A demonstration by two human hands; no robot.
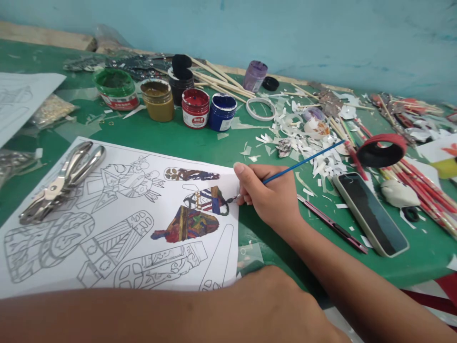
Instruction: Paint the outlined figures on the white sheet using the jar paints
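A thin paintbrush [303,162] with a blue handle is pinched in my right hand [269,193]. Its dark tip meets a partly coloured shape on the printed line-drawing sheet [171,157], by a dark green curved edge. Shapes around the tip are painted in red, blue, brown and green; the others are bare outlines. My left forearm crosses the bottom of the view, and my left hand [282,309] rests near the sheet's lower right corner, its fingers hidden. A metal hole punch [60,183] lies on the sheet's left side.
Behind the sheet stand open paint jars: green [116,90], ochre [157,100], black [180,81], red [195,108], blue [223,112] and purple [255,76]. To the right lie a utility knife [333,224], a phone [371,214], a tape roll [382,150], paper scraps [317,147] and sticks.
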